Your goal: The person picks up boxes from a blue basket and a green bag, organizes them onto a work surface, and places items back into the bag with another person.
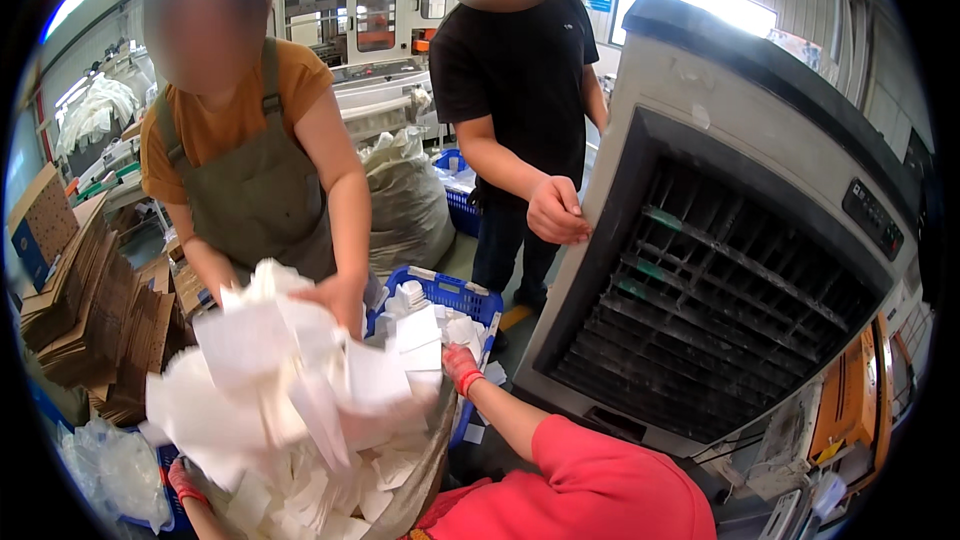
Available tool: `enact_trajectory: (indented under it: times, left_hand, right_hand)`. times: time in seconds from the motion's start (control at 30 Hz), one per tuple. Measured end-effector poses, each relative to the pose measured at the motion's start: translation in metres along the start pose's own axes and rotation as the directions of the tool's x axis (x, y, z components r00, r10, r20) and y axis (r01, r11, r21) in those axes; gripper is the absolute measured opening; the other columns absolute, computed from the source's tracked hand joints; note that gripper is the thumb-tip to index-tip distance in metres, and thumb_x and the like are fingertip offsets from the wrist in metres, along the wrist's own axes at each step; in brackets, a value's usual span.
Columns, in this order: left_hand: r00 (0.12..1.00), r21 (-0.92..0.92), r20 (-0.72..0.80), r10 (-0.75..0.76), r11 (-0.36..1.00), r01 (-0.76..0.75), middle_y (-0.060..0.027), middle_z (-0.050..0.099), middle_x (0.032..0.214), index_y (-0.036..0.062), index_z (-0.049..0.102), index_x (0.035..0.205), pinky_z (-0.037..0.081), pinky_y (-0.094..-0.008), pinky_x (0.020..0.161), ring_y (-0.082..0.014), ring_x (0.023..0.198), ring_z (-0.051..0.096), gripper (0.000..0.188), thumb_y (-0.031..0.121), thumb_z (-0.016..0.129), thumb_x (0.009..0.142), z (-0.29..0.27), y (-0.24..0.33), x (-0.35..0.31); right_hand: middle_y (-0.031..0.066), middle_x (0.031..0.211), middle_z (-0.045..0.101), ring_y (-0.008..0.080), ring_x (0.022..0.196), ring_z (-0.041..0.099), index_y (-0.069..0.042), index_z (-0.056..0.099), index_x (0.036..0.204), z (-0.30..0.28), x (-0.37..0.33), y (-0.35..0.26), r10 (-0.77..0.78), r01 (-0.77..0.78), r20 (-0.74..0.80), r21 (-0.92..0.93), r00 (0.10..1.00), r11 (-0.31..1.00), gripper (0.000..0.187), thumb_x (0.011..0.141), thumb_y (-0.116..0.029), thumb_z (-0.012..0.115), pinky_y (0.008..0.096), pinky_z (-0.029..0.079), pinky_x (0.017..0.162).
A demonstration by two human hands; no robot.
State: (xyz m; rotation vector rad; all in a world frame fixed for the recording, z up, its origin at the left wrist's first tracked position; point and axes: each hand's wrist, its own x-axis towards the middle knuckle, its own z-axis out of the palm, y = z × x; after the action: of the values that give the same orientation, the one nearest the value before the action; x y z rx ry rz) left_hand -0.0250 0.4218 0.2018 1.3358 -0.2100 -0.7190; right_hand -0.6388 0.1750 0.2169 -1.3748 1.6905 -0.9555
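A woven sack point(428, 470) full of white paper pieces point(320, 490) stands in front of me at the lower edge. My right hand point(463, 370), in a red glove, is closed on the sack's right edge, beside a blue basket point(480, 300) with more white paper pieces in it. On the sack's left side my left hand point(186, 485), also gloved in red, grips the edge; its fingers are partly hidden. Across from me, a person in an apron has both hands around a large loose bundle of white paper point(290, 360) above the sack, blurred by motion.
A second person in black stands beside a large grey air cooler point(720, 280) on the right. Flattened cardboard point(90, 300) is stacked at left, near a clear plastic bag point(115, 470). Behind are a stuffed sack point(408, 200) and a machine point(375, 20).
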Motion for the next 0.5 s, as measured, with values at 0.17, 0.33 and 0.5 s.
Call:
enact_trajectory:
  times: [0.17,0.33,0.5]
  left_hand:
    - [0.994,0.012,-0.076,0.078,0.997,-0.077,-0.0052,0.053,0.079,0.0074,0.055,0.086,0.041,-0.0307,0.062,-0.0181,0.069,0.049,0.028,0.031,0.047,0.073,-0.034,0.0,0.033]
    - [0.98,-0.04,-0.201,0.006,0.999,-0.014,-0.0076,0.053,0.085,0.0076,0.055,0.088,0.043,-0.035,0.068,-0.0209,0.074,0.049,0.036,0.04,0.044,0.075,-0.089,0.015,0.039]
    - [0.964,-0.14,-0.259,-0.054,0.99,0.018,-0.0099,0.052,0.096,0.0077,0.051,0.101,0.043,-0.0354,0.072,-0.0231,0.083,0.051,0.043,0.041,0.043,0.075,-0.013,0.054,-0.07]
  right_hand:
    - [0.0206,0.087,0.055,0.0311,0.083,0.051,0.002,0.055,0.084,-0.019,-0.003,0.006,0.005,0.0,-0.062,0.083,0.998,0.997,0.044,0.073,-0.04,0.047,0.0343,0.039,0.072]
    - [0.0102,0.065,0.055,0.0181,0.056,0.048,0.0,0.057,0.076,-0.052,-0.027,-0.011,0.061,-0.057,-0.047,0.081,0.997,0.995,0.032,0.073,-0.031,0.053,0.0311,0.039,0.057]
    - [0.0166,0.072,0.056,0.0239,0.065,0.051,0.0,0.056,0.071,-0.056,-0.038,-0.009,-0.125,0.117,-0.035,-0.172,0.992,0.978,0.035,0.075,-0.033,0.048,0.0341,0.039,0.06]
